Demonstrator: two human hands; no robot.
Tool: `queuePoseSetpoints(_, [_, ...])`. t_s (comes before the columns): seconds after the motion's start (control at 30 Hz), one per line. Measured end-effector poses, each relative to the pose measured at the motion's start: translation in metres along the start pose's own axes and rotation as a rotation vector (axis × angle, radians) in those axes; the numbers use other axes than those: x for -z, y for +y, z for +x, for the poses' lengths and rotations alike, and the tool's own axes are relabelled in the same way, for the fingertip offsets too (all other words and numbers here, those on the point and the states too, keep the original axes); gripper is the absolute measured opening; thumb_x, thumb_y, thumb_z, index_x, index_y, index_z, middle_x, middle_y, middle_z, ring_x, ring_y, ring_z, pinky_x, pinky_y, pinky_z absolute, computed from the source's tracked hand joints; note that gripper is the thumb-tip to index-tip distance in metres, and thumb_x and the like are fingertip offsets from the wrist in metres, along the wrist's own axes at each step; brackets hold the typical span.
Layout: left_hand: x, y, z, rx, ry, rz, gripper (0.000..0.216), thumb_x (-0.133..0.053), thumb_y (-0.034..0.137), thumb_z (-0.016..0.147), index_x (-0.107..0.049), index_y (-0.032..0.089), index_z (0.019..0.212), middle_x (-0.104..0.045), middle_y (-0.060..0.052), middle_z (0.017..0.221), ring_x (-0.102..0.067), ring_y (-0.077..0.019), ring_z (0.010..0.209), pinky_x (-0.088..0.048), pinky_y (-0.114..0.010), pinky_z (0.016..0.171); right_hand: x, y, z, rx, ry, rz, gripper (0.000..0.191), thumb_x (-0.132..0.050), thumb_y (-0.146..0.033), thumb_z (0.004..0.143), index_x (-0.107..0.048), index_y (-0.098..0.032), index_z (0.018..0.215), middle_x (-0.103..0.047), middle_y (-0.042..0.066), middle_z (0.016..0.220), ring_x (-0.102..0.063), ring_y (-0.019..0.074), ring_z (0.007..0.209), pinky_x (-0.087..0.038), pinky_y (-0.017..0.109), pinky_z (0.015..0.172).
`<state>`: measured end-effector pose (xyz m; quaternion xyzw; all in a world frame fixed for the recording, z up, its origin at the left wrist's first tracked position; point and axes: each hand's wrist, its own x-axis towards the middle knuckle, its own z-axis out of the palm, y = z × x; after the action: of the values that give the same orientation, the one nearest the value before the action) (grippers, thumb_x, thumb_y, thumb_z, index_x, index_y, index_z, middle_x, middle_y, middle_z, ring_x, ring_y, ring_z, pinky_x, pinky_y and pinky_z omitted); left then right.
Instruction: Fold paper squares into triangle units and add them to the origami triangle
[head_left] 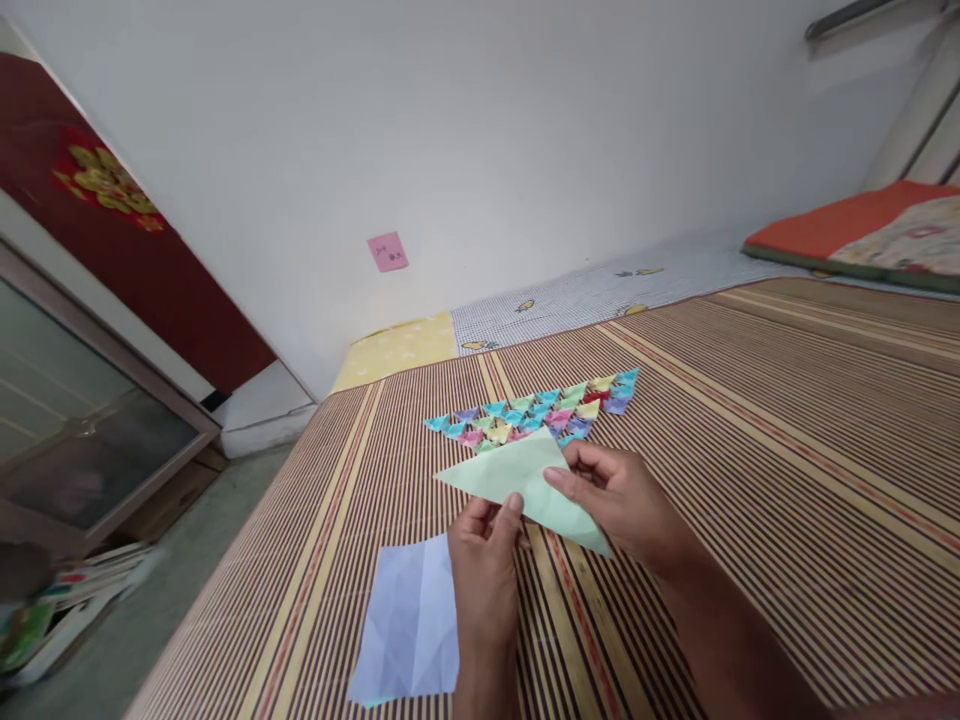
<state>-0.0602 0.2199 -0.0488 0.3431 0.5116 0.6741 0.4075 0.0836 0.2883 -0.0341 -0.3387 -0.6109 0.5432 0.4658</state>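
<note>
A light green sheet of paper [525, 480], folded into a triangle, is held up between both hands. My left hand [487, 540] pinches its lower edge, thumb on top and fingers underneath. On the right side, my right hand [611, 495] grips the paper with the thumb pressed on its face and the fingers behind. Just beyond it lie rows of small folded paper triangles [517, 412] in several colours, partly covered by the green paper. Creased lavender paper [412, 620] lies flat beside my left forearm, with a bit of light blue paper showing beneath.
A striped bamboo mat [720, 450] covers the bed. Patterned cloth [540, 310] runs along the wall side, and an orange folded quilt [832, 225] sits at the far right. A pink note [387, 252] sticks to the wall. Books or papers [82, 600] are low at the left.
</note>
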Motion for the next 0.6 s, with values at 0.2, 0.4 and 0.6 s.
queuePoseSetpoints(0.2, [0.0012,-0.0072,0.0034,0.044,0.004,-0.109,0.028,-0.083,0.035,0.075,-0.078,0.015,0.093,-0.074,-0.005,0.086,-0.056,-0.0101,0.064,-0.045,-0.018,0.053,0.0021,-0.0009,0.0013,0.159,0.141,0.005,0.025,-0.079,-0.034,0.078,-0.067,-0.021,0.095,-0.068,0.004,0.092,-0.064,0.0189,0.082,-0.052,0.029,0.074])
queuePoseSetpoints(0.4, [0.0018,-0.0063,0.0015,0.05,-0.053,-0.061,0.032,-0.081,0.034,0.079,-0.077,0.016,0.106,-0.076,-0.005,0.087,-0.061,-0.0119,0.066,-0.051,-0.021,0.056,0.0059,0.0016,-0.0009,0.246,0.093,-0.057,0.011,-0.071,-0.031,0.088,-0.069,-0.02,0.083,-0.068,0.004,0.089,-0.064,0.0193,0.086,-0.051,0.028,0.075])
queuePoseSetpoints(0.6, [-0.0002,-0.005,-0.0008,0.051,-0.066,-0.07,0.032,-0.084,0.034,0.076,-0.078,0.015,0.102,-0.077,-0.005,0.082,-0.06,-0.0106,0.061,-0.051,-0.022,0.059,0.0026,0.0005,-0.0023,0.155,0.168,0.037,0.019,-0.074,-0.035,0.085,-0.067,-0.019,0.078,-0.064,0.0,0.068,-0.058,0.0148,0.061,-0.044,0.024,0.054])
